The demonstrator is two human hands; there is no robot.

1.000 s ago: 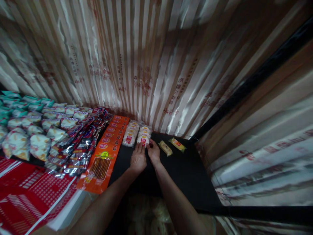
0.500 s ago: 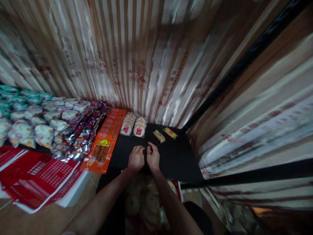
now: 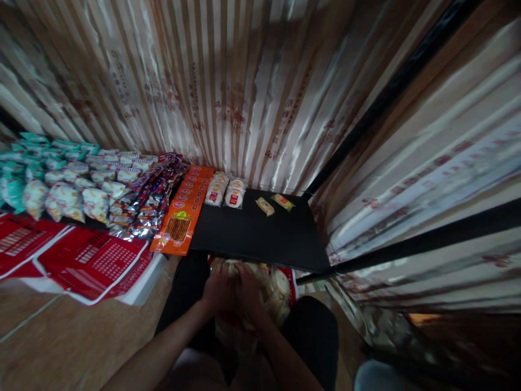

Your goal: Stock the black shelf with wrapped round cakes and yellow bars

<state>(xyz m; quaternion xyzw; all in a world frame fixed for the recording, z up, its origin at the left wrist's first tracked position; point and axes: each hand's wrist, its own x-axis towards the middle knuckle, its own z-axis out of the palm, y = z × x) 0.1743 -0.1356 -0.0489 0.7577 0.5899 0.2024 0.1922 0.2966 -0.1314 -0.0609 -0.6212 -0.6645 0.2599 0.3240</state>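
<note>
A large clear plastic bag (image 3: pixel 264 279) with red edges, filled with pale round snacks, rests low between my legs. My left hand (image 3: pixel 220 288) and my right hand (image 3: pixel 246 285) are side by side over this bag, close together. Their fingers look curled and point forward at its top. It is dim there, and what lies in the fingers is hidden. Beyond them on the black table top (image 3: pixel 252 233) lie a small beige wrapped snack (image 3: pixel 265 206) and a yellow wrapped snack (image 3: pixel 283 201).
Two white packs of round crackers (image 3: pixel 235 194) and an orange snack packet (image 3: pixel 183 214) lie left of the snacks. Farther left are silver-and-dark packets (image 3: pixel 148 203), white bags (image 3: pixel 65 201) and green bags (image 3: pixel 12 190). A red printed sheet (image 3: pixel 109 266) hangs in front. Black bars (image 3: pixel 391 103) and curtains surround the table.
Both hands have come back from above the black table and down to the bag between my legs. The view has shifted a little, and the table goods keep their places.
</note>
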